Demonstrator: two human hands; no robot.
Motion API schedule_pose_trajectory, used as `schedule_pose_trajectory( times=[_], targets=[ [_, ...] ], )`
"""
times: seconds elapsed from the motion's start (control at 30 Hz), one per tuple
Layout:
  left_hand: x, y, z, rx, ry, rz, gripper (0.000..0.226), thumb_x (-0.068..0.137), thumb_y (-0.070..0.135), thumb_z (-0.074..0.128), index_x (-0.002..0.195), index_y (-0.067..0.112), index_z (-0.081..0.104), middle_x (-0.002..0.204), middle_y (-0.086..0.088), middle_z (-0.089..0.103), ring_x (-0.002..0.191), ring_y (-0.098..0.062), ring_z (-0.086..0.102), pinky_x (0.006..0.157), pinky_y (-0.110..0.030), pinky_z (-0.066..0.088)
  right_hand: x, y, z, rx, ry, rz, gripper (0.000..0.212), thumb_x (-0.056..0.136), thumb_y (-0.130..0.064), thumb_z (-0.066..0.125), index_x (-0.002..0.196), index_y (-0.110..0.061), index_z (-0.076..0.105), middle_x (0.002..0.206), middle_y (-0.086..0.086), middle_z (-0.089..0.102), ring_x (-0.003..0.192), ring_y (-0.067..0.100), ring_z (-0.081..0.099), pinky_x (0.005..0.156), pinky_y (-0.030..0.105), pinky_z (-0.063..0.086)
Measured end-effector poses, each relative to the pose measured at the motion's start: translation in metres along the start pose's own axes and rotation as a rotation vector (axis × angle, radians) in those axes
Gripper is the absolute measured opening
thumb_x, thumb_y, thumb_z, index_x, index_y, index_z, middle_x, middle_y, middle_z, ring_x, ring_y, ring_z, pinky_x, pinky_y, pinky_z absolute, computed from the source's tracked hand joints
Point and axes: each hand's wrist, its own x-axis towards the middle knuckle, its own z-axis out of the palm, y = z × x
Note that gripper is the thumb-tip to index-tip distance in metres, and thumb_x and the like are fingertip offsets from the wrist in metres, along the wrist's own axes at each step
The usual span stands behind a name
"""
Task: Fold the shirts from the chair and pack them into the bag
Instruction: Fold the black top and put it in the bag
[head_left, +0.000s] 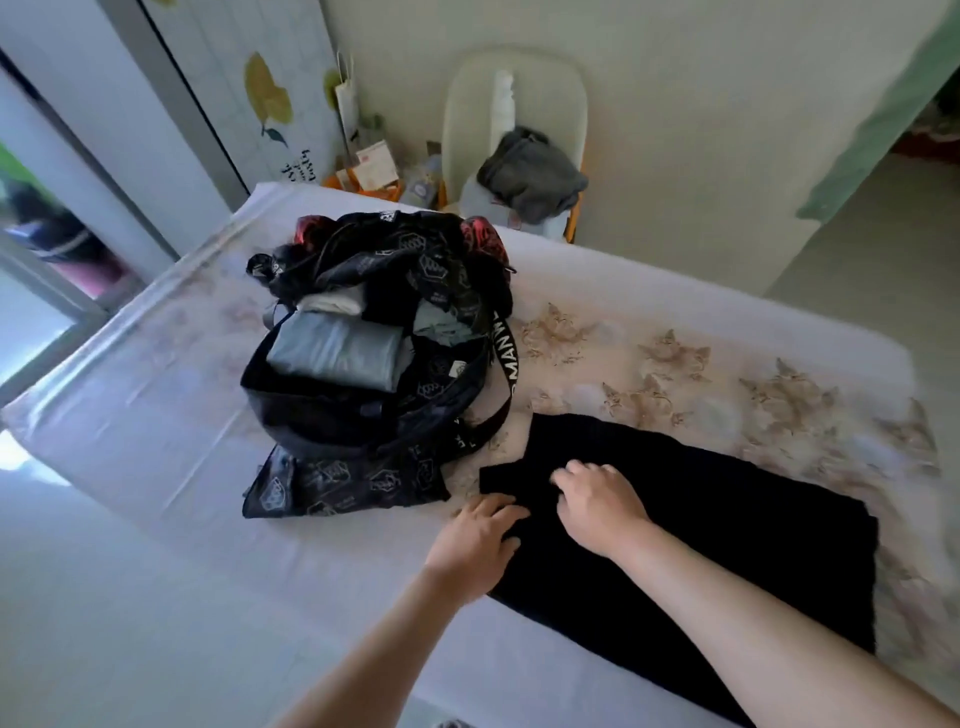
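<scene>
A black shirt (727, 530) lies spread flat on the bed at the right. My left hand (475, 545) grips its near left edge, fingers curled around the cloth. My right hand (597, 501) rests on top of the shirt with bent fingers, just right of the left hand. A black printed bag (363, 415) stands open on the bed to the left of the shirt, with a folded grey shirt (332, 353) and a white one (332, 304) inside. On the white chair (467, 104) behind the bed lies a crumpled dark grey shirt (530, 176).
The bed (156, 415) has a pale sheet with a floral print on its right half. A bag strap (501, 374) trails toward the black shirt. Boxes and paper bags (374, 166) stand on the floor beside the chair. A doorway opens at the far right.
</scene>
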Motion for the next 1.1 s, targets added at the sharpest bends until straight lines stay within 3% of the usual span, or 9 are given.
schedule_pose_trajectory(
  times=[0.1,0.33,0.47,0.6,0.73,0.83,0.9,1.0,1.1],
  targets=[
    [0.011,0.002,-0.006,-0.095,0.149,-0.075,0.045,0.096,0.012,0.048,0.138,0.028,0.049,0.133,0.006,0.048,0.113,-0.021,0.056,0.086,-0.035,0.051,0.012,-0.003,-0.008,-0.065,0.022,-0.014,0.031,0.098,-0.025,0.042,0.125,-0.022,0.056,0.118,0.001,0.058,0.11,0.025,0.057,0.093,0.038,0.041],
    [0.051,-0.001,-0.019,0.09,0.071,-0.256,0.052,0.101,0.024,0.049,0.15,0.019,0.031,0.147,-0.003,0.041,0.12,-0.024,0.057,0.088,-0.036,0.052,0.052,-0.015,-0.019,0.007,0.008,-0.142,0.042,0.096,-0.011,0.046,0.137,-0.021,0.044,0.143,0.006,0.036,0.114,0.032,0.052,0.092,0.044,0.047],
    [0.057,0.001,-0.032,0.139,0.172,-0.198,0.034,0.1,0.018,0.047,0.134,0.021,0.05,0.122,-0.002,0.054,0.105,-0.023,0.061,0.073,-0.033,0.052,0.059,-0.007,-0.023,0.066,-0.037,-0.157,0.049,0.096,-0.017,0.051,0.144,-0.024,0.042,0.14,0.004,0.04,0.118,0.029,0.051,0.096,0.042,0.044],
    [0.063,-0.007,-0.046,0.091,0.319,-0.164,0.016,0.1,0.021,0.046,0.106,0.017,0.06,0.103,0.0,0.059,0.1,-0.023,0.059,0.074,-0.037,0.053,0.065,0.001,-0.031,0.207,-0.001,-0.12,0.034,0.093,-0.025,0.055,0.127,-0.026,0.056,0.122,0.001,0.052,0.109,0.028,0.056,0.088,0.039,0.044],
    [0.063,-0.007,-0.062,-0.233,0.364,-0.318,0.021,0.101,0.034,0.048,0.105,0.017,0.058,0.092,-0.001,0.066,0.085,-0.023,0.061,0.067,-0.037,0.048,0.066,0.008,-0.033,0.324,0.135,-0.014,0.017,0.086,-0.021,0.065,0.103,-0.026,0.061,0.109,-0.001,0.051,0.092,0.026,0.059,0.069,0.034,0.044],
    [0.065,-0.005,-0.067,-0.414,0.38,-0.355,0.019,0.098,0.036,0.056,0.104,0.019,0.06,0.09,0.002,0.068,0.081,-0.018,0.062,0.069,-0.033,0.05,0.062,0.007,-0.034,0.374,0.199,-0.059,0.038,0.08,-0.026,0.067,0.116,-0.029,0.057,0.121,-0.003,0.046,0.096,0.019,0.055,0.074,0.032,0.045],
    [0.067,-0.002,-0.068,-0.528,0.39,-0.386,0.016,0.097,0.035,0.058,0.102,0.02,0.061,0.087,0.009,0.064,0.078,-0.006,0.059,0.063,-0.015,0.044,0.06,0.0,-0.04,0.448,0.174,-0.155,0.053,0.077,-0.032,0.066,0.129,-0.032,0.052,0.126,-0.006,0.047,0.098,0.012,0.052,0.08,0.029,0.047],
    [0.069,0.005,-0.069,-0.721,0.402,-0.48,0.019,0.096,0.041,0.058,0.1,0.022,0.06,0.085,0.011,0.062,0.077,-0.003,0.058,0.06,-0.011,0.04,0.06,-0.008,-0.045,0.525,0.15,-0.132,0.027,0.084,-0.03,0.07,0.111,-0.029,0.067,0.103,-0.012,0.064,0.086,0.01,0.057,0.078,0.029,0.048],
    [0.067,0.001,-0.064,-0.882,0.225,-0.464,0.039,0.083,0.042,0.074,0.114,0.025,0.057,0.095,0.005,0.066,0.085,-0.012,0.065,0.07,-0.025,0.051,0.062,-0.006,-0.051,0.602,0.159,0.016,0.005,0.092,-0.03,0.064,0.094,-0.03,0.069,0.086,-0.011,0.069,0.08,0.011,0.063,0.074,0.03,0.05]
  ],
)
